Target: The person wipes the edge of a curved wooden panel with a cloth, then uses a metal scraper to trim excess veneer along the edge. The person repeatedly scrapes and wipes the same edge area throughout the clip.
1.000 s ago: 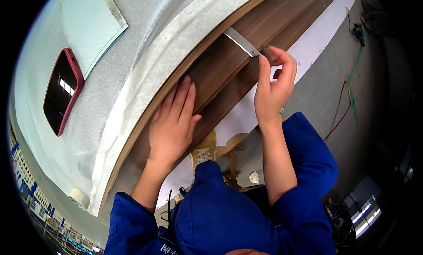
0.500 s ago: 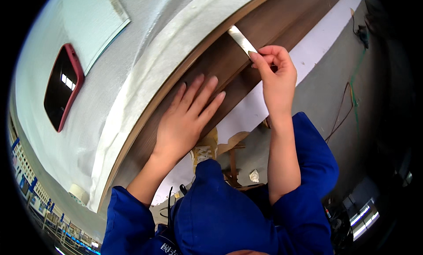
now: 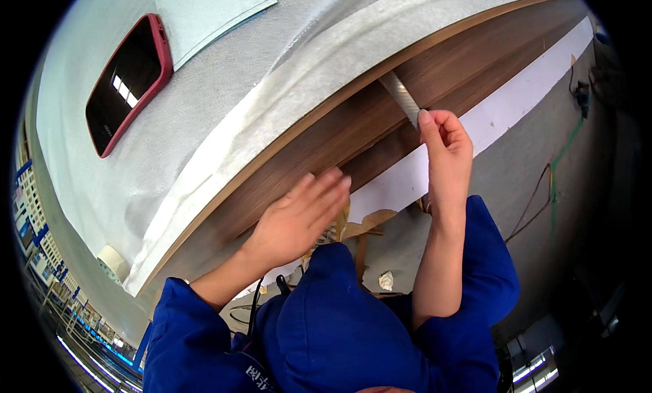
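Thumb and fingers of my right hand (image 3: 448, 152) pinch the lower end of a thin silvery strip (image 3: 401, 95). The strip lies slanted across a long brown wood-grain panel (image 3: 326, 138) with a lengthwise step in it, its far end reaching the raised edge by the white cloth. I cannot make out whether it is a ruler. To the left, my left hand (image 3: 295, 220) is open, fingers stretched out and slightly blurred over the panel's near side. Whether it touches the wood, I cannot tell.
White cloth (image 3: 224, 131) covers the surface beyond the panel. On it lie a phone in a red case (image 3: 129, 87), a pale sheet (image 3: 204, 16) and a tape roll (image 3: 113, 264). White paper (image 3: 502, 114) runs along the panel's near side; a cable (image 3: 536, 203) lies on the floor.
The whole view has shifted, so phone and panel appear elsewhere. My left hand has drawn back toward the panel's near edge, its fingers closer together. My right hand still pinches the strip.
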`<act>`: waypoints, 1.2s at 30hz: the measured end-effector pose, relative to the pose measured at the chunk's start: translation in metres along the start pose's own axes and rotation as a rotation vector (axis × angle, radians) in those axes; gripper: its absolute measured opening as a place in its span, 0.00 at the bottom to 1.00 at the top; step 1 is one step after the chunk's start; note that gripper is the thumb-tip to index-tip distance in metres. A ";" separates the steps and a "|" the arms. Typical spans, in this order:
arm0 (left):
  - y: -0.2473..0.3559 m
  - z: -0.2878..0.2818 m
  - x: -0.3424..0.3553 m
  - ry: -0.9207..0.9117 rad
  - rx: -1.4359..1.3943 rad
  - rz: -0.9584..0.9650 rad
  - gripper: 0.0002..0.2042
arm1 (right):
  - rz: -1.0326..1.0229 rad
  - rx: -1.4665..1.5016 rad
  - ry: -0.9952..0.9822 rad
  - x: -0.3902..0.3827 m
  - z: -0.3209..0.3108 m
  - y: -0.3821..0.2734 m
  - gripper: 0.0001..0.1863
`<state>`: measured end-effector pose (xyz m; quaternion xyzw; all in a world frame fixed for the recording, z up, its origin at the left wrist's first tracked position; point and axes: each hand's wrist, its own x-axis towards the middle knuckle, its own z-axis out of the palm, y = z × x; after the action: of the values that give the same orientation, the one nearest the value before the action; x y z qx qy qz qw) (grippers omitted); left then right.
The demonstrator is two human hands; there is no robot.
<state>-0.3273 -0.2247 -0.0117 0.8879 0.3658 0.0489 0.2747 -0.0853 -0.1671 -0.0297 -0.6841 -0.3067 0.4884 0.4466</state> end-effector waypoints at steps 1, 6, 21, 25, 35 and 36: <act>-0.005 0.002 -0.004 -0.024 -0.028 0.098 0.28 | -0.001 0.010 -0.003 -0.001 0.003 0.001 0.07; -0.021 -0.015 0.021 0.178 -0.221 -0.005 0.31 | 0.005 0.008 -0.017 -0.009 0.013 0.006 0.09; -0.040 0.005 0.092 0.092 -0.510 -0.063 0.37 | -0.063 -0.113 -0.136 -0.002 0.010 0.011 0.13; -0.020 -0.002 0.107 0.057 -0.436 -0.021 0.36 | -0.164 -0.027 -0.135 -0.004 -0.007 0.022 0.13; -0.029 0.018 0.097 0.175 -0.238 0.050 0.36 | -0.173 -0.002 -0.116 -0.002 -0.005 0.043 0.18; -0.023 0.024 0.104 0.141 -0.282 0.050 0.36 | -0.158 -0.017 -0.095 -0.002 -0.008 0.043 0.17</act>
<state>-0.2589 -0.1524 -0.0558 0.8438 0.3514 0.1690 0.3688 -0.0791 -0.1891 -0.0670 -0.6378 -0.3847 0.4808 0.4627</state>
